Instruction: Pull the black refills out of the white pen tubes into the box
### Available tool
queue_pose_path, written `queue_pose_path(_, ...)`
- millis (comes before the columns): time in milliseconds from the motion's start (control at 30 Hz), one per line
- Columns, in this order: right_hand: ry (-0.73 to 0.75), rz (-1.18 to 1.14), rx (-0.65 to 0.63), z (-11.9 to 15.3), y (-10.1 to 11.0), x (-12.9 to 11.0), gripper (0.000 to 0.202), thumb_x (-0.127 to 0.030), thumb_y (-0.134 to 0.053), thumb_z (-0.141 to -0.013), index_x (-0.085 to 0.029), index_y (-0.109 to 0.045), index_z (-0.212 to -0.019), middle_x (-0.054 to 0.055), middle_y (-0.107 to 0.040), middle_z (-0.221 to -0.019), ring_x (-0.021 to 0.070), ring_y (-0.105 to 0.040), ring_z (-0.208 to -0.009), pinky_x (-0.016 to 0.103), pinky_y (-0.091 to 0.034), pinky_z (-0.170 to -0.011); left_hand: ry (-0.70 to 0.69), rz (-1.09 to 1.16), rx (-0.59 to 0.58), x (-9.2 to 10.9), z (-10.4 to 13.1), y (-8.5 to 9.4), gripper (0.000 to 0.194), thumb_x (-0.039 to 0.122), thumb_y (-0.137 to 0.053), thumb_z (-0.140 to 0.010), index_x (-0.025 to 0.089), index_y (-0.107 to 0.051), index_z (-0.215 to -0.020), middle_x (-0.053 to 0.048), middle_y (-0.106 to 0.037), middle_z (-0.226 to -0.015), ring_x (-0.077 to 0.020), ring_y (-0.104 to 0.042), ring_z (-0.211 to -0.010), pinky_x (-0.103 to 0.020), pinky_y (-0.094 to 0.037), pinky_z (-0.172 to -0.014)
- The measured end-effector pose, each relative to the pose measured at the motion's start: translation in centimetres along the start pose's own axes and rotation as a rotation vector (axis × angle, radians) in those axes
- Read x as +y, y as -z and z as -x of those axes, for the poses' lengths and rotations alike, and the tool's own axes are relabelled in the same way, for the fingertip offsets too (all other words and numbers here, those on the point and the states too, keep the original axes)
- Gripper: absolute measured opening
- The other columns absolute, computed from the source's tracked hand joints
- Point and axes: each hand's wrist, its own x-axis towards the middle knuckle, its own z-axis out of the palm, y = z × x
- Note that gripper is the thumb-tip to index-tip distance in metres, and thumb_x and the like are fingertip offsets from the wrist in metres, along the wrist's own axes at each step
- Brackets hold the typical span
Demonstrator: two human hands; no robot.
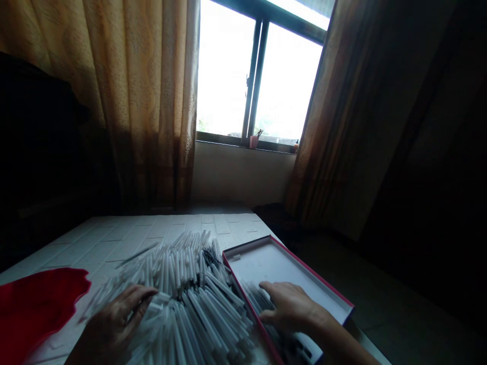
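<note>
A large heap of thin whitish translucent sticks or tubes (209,314) lies on the white brick-patterned table. At the left side of the heap, my left hand (122,314) has thumb and fingers pressed together on a short pale piece. A shallow box with red edges and a white inside (300,279) stands right of the heap. Over its near left part is my right hand (285,304), thumb and fingers apart, above some blurred sticks lying in the box. Dark pieces are at the box's near end. A few dark sticks (211,257) show within the heap.
Red cloth or a red bag (41,304) lies on the table (114,230) at the left. Beyond the table are a window with a pink pen cup (254,141) on its sill and patterned curtains (144,101). The table's right edge runs just beyond the box.
</note>
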Motion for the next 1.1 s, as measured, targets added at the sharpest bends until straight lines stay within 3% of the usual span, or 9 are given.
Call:
queue_pose_path(133,0.011,0.002,0.009,-1.7,0.8,0.8,0.052,-0.04,-0.067,-0.082,-0.021,-0.066,-0.13,0.013,-0.074,-0.118,0.0331,-0.066,-0.113,0.04,-0.048,-0.094,0.01,0.003,-0.009,0.2,-0.1,0.1,0.042,0.062,-0.043,-0.098,0.033,-0.073,-0.104,0.002,-0.079,-0.097,-0.0166,-0.078,-0.084,-0.017,-0.059,-0.072)
queue_pose_path(267,0.017,0.032,0.104,-4.9,1.2,1.0,0.033,-0.032,-0.061,-0.093,-0.019,-0.07,-0.121,0.013,-0.075,-0.114,0.03,-0.066,-0.112,0.041,-0.048,-0.095,0.02,0.024,-0.032,0.5,-0.2,0.2,0.042,0.061,-0.044,-0.098,0.032,-0.073,-0.102,0.002,-0.078,-0.095,-0.0161,-0.077,-0.082,-0.016,-0.059,-0.071)
queue_pose_path(400,0.135,0.057,0.196,-8.9,1.0,-0.5,0.031,-0.031,-0.06,-0.099,-0.02,-0.061,-0.128,0.009,-0.065,-0.128,0.0261,-0.063,-0.114,0.048,-0.05,-0.098,0.012,0.012,-0.016,1.0,-0.6,0.6,0.042,0.061,-0.044,-0.098,0.032,-0.075,-0.1,0.002,-0.079,-0.093,-0.0158,-0.078,-0.079,-0.015,-0.059,-0.067)
queue_pose_path(567,0.158,0.13,0.185,-12.1,0.3,-2.9,0.029,-0.032,-0.063,-0.098,-0.02,-0.062,-0.124,0.008,-0.063,-0.128,0.0247,-0.065,-0.108,0.045,-0.056,-0.09,-0.014,0.003,0.056,2.0,-1.2,1.6,0.046,0.064,-0.044,-0.097,0.03,-0.075,-0.094,0.001,-0.079,-0.086,-0.015,-0.078,-0.074,-0.015,-0.059,-0.066)
queue_pose_path(667,0.126,0.169,0.155,-12.4,0.8,-3.2,0.029,-0.032,-0.064,-0.097,-0.02,-0.062,-0.123,0.009,-0.063,-0.127,0.0245,-0.065,-0.107,0.044,-0.056,-0.089,-0.006,-0.013,0.066,2.2,-1.3,1.8,0.044,0.062,-0.045,-0.098,0.03,-0.074,-0.096,0.001,-0.079,-0.088,-0.0149,-0.078,-0.076,-0.015,-0.06,-0.067)
queue_pose_path(833,0.144,0.136,0.139,-10.9,3.3,-3.9,0.026,-0.035,-0.063,-0.098,-0.018,-0.064,-0.119,0.008,-0.066,-0.121,0.0234,-0.066,-0.103,0.044,-0.056,-0.088,0.007,-0.044,0.096,2.5,-1.6,1.8,0.047,0.062,-0.042,-0.099,0.028,-0.075,-0.094,0.0,-0.079,-0.086,-0.0166,-0.078,-0.076,-0.018,-0.061,-0.067)
queue_pose_path(933,0.259,0.044,0.118,-9.4,4.7,-5.7,0.025,-0.041,-0.06,-0.098,-0.021,-0.073,-0.105,0.003,-0.075,-0.101,0.0195,-0.07,-0.093,0.032,-0.053,-0.083,-0.022,-0.036,0.08,3.0,-1.8,2.1,0.044,0.059,-0.044,-0.099,0.028,-0.074,-0.093,0.001,-0.079,-0.085,-0.0152,-0.078,-0.074,-0.016,-0.06,-0.064)
queue_pose_path(1000,0.317,-0.019,0.12,-8.6,5.4,-6.8,0.028,-0.045,-0.056,-0.099,-0.025,-0.074,-0.108,0.0,-0.078,-0.093,0.0161,-0.071,-0.088,0.023,-0.05,-0.077,-0.032,-0.039,0.09,3.1,-1.9,2.2,0.043,0.058,-0.044,-0.1,0.028,-0.074,-0.093,0.001,-0.079,-0.085,-0.0149,-0.078,-0.074,-0.016,-0.06,-0.064)
queue_pose_path(1100,0.278,-0.047,0.187,-7.9,6.1,-6.6,0.034,-0.042,-0.05,-0.102,-0.024,-0.067,-0.125,0.002,-0.076,-0.109,0.0172,-0.07,-0.1,0.025,-0.049,-0.083,-0.016,-0.039,0.075,2.9,-1.9,2.2,0.045,0.058,-0.042,-0.1,0.027,-0.073,-0.093,0.0,-0.079,-0.085,-0.0155,-0.078,-0.074,-0.017,-0.061,-0.066)
